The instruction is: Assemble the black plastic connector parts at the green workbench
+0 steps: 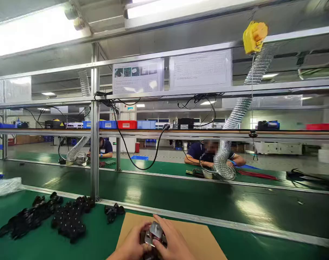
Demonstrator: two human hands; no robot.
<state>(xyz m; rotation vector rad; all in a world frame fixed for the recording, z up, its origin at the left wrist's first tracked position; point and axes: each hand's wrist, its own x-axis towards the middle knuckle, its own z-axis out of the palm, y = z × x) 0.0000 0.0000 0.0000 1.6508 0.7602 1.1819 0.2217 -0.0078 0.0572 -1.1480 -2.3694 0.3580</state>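
Observation:
Both hands meet low in the middle of the view, over a brown cardboard sheet (199, 238) on the green bench. Between them is a small silvery metal part (156, 231) with a bent, bracket-like shape. My left hand (133, 242) is closed on its left side, fingers curled round it. My right hand (171, 238) grips it from the right, thumb on the front and fingers behind. Something darker sits beneath the metal part, mostly hidden by the hands. Left of the cardboard lies a small cluster of black parts (114, 212).
Heaped black parts (69, 218) cover the bench at left, near a clear plastic bag (7, 186). A metal post (94, 162) rises behind them. Bins, including a red bin (127, 124), line the shelf. A black cable (142, 168) hangs below. Two people sit across the line.

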